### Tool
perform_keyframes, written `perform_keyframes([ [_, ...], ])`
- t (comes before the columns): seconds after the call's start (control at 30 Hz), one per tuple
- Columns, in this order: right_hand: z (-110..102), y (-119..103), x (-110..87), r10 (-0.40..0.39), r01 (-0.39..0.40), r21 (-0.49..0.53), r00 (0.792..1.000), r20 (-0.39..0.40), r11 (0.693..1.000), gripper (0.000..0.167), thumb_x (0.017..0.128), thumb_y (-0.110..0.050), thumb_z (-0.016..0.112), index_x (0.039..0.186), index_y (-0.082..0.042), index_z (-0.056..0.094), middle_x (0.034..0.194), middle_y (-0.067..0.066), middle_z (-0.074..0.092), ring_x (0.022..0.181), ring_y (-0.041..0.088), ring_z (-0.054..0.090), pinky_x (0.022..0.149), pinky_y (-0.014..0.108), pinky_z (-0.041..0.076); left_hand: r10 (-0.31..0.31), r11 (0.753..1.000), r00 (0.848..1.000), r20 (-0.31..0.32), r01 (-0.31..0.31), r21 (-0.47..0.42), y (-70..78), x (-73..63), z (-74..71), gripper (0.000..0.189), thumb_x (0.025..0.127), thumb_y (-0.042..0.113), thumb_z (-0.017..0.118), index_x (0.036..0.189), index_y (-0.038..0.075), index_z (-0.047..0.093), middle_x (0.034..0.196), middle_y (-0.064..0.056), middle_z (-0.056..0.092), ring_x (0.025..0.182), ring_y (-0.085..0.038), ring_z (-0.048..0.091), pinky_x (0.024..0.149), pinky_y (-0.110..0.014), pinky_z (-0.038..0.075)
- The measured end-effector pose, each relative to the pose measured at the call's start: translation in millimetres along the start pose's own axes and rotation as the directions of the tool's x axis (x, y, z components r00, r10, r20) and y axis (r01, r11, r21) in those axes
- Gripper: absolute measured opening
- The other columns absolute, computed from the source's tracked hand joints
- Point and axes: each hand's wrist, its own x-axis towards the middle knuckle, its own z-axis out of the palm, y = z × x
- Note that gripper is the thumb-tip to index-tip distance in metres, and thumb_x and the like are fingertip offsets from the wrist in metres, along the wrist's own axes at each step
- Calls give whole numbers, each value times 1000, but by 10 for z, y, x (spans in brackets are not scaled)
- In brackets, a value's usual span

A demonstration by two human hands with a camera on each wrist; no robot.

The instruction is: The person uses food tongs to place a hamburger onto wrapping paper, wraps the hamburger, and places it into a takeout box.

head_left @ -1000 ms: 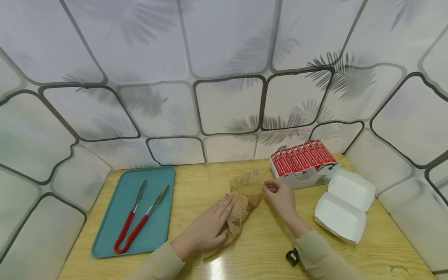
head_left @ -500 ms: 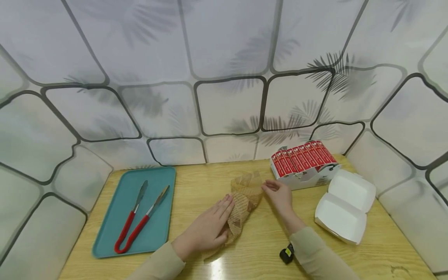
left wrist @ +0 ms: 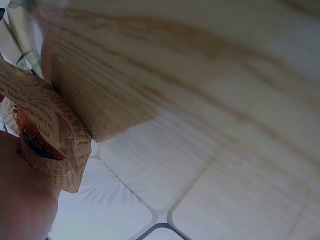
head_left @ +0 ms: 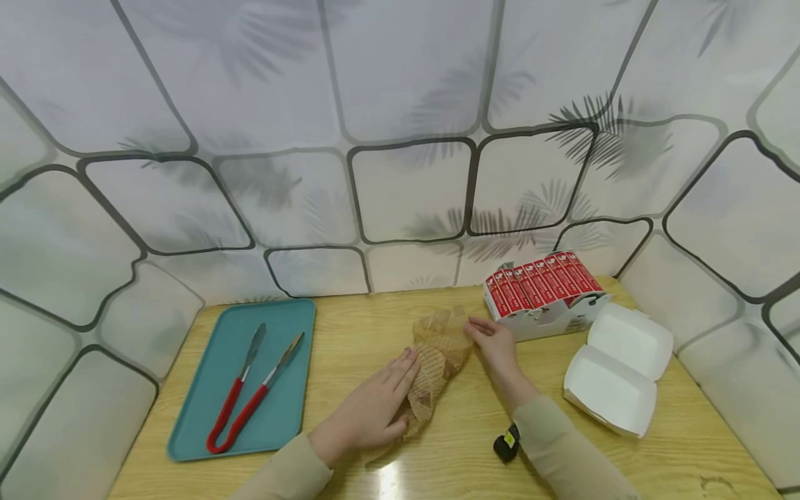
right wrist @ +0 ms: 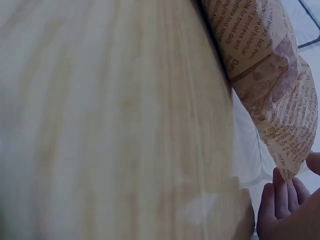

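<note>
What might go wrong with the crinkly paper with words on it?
The printed paper might tear, because the right hand is pinching it by just one tip. Also, the speckled brown thing inside could slip out, since the paper gapes open beside the left hand.

Printed paper is hiding most of the speckled food (a sliver is showing); the head view's near edge is cutting off both sleeves.

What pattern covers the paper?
Brown paper with dark printed text, clearest in the right wrist view.
</note>
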Motion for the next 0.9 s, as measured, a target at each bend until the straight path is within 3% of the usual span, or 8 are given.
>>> perform_keyframes([
  [0.1,41,-12,35,32,-33,36,999,8,999,39,102,-14,72,136,5,68,132,23,73,89,-6,64,75,5,52,-6,1000,1000,6,6,-3,1,0,4,86,101,34,56,166,-7,19,176,-25,19,165,-33,20,135,-41,25],
  [0.37,176,-68,111,101,-98,242,995,2,965,39,95,-6,78,131,6,68,95,-9,74,81,-2,68,76,10,58,-15,1000,1000,19,15,-16,0,1,9,86,101,33,56,167,-6,17,176,-24,17,166,-33,18,135,-41,26],
  [0.47,197,-75,151,112,-106,233,994,-11,967,40,94,-7,81,130,3,70,91,-14,74,82,-3,68,75,9,58,-12,1000,1000,16,13,-26,4,2,1,86,101,33,56,167,-6,17,176,-24,17,166,-33,19,135,-42,26],
  [0.6,203,-76,190,94,-91,145,996,-11,985,39,94,-12,82,130,1,72,105,-4,78,100,8,68,87,16,58,-9,1000,1000,8,9,-24,5,3,-6,86,100,33,57,167,-7,18,176,-25,18,165,-34,20,135,-42,26],
  [0.77,218,-55,222,39,-44,71,997,65,996,40,98,-15,77,133,4,71,142,21,67,134,36,59,115,45,52,-14,1000,1000,14,14,-20,2,1,-6,87,100,34,57,167,-6,18,176,-25,17,165,-33,19,135,-42,26],
  [0.9,223,-45,235,-2,0,27,997,83,1000,39,101,-15,74,134,6,69,146,26,63,139,41,57,119,52,49,-18,999,1000,21,19,-32,5,3,-13,87,100,33,57,167,-6,18,176,-24,16,166,-33,18,135,-42,26],
])
